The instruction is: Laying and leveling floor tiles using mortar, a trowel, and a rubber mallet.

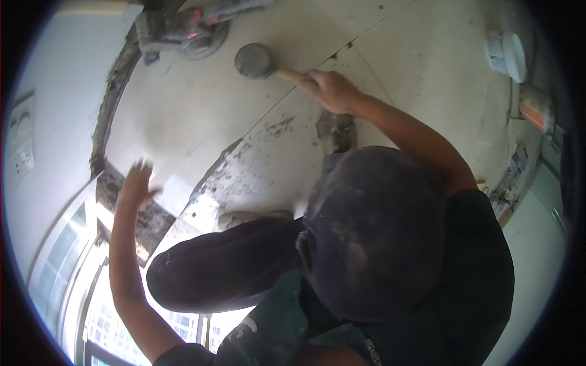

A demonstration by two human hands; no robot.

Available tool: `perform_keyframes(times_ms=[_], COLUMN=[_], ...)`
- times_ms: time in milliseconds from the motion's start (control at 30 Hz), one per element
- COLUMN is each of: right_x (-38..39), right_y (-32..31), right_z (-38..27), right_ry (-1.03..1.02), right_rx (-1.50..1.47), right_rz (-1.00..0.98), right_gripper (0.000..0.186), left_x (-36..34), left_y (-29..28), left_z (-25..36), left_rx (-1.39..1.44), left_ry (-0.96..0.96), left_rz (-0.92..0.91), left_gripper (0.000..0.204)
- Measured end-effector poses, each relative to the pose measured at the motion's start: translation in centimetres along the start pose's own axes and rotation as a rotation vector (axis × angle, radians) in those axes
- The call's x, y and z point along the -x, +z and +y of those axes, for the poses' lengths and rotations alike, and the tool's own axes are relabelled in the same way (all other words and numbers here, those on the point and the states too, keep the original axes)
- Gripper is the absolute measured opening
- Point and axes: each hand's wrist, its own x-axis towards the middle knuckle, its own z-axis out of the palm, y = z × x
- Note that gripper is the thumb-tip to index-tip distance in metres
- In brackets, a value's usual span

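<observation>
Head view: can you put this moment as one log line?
left grip: open, near floor tile | right grip: holding mallet by handle | power tool: left of mallet

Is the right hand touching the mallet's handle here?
Touching. The head view shows the right hand wrapped around the light wooden handle, which runs out of the fist toward the mallet's round grey head.

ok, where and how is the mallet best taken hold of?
Likely by the slim pale handle, coming from the picture's lower right: it points that way, away from the bulky round head. The right grip holds it there.
</observation>
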Motion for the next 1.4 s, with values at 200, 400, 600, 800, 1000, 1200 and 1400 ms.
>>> perform_keyframes(times_ms=[200,400,600,800,1000,1200,1400], right_x=[0.2,-0.9,2.6,-0.9,-0.3,-1.6,-12.6], right_y=[-0.5,-1.3,-2.1,-2.6,-1.2,-1.8,-8.4], right_z=[0.7,-0.5,-2.5,-2.2,-0.4,-1.2,-9.2], right_ry=[-0.029,-0.067,-0.218,-0.084,-0.122,0.016,-0.686], right_rx=[-0.126,-0.082,-0.053,0.061,0.005,0.035,0.502], right_rz=[-0.042,-0.038,0.049,-0.048,0.036,0.044,0.72], right_gripper=[0.047,0.043,0.042,0.04,0.046,0.047,0.048], left_x=[-12.7,-15.9,-14.8,-15.2,-14.6,-15.1,-14.6], left_y=[-9.2,-10.6,-9.7,-11.1,-11.9,-12.0,-12.9], left_z=[14.6,22.4,23.8,23.7,23.6,23.5,23.4], left_rx=[0.088,0.32,0.323,0.384,0.326,0.364,0.392], left_ry=[0.008,-0.199,-0.194,-0.217,-0.25,-0.232,-0.228], left_rz=[0.485,0.489,0.347,0.352,0.272,0.33,0.328], left_gripper=[0.105,0.148,0.144,0.134,0.146,0.145,0.145])
